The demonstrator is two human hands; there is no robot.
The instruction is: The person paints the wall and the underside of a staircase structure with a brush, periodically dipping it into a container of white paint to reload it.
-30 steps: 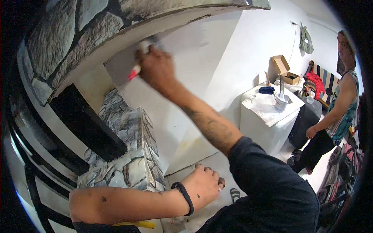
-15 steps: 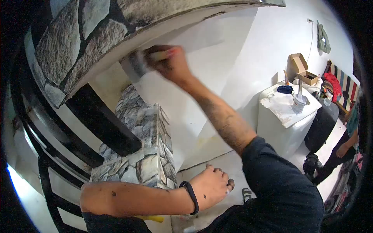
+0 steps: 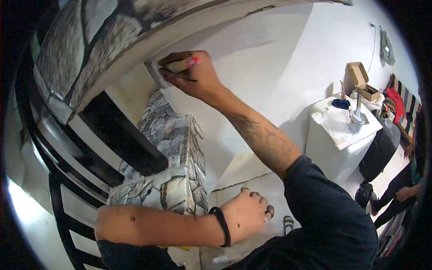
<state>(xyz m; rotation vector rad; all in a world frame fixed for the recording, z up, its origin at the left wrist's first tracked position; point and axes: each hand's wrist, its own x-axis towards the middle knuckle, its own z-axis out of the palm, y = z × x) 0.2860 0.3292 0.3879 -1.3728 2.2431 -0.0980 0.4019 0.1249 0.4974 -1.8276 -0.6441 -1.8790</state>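
Observation:
In the upper middle, my right hand (image 3: 191, 76) is closed around the pale handle of a putty knife (image 3: 177, 66), which has a red end. Its grey blade seems to lie against the wall (image 3: 252, 58) just under a stone-patterned ledge (image 3: 135, 40); the hand partly hides it. Lower down, my left hand (image 3: 249, 216) hangs over the floor with fingers curled and dark smudges on the fingertips. Its palm side is hidden, so what it holds, if anything, cannot be seen. A black band (image 3: 220, 227) circles that wrist.
Black rails (image 3: 121, 135) and a stone-patterned pillar (image 3: 155, 189) stand on the left. At right, a white cabinet (image 3: 333, 157) bears a tub (image 3: 357, 120) with a tool in it, a dark cloth (image 3: 340, 104) and an opened box (image 3: 369, 92). Another person (image 3: 407, 193) is at the right edge.
The putty knife and my right hand have shifted slightly left relative to the view and are less blurred. The view has turned slightly. My left hand keeps its pose.

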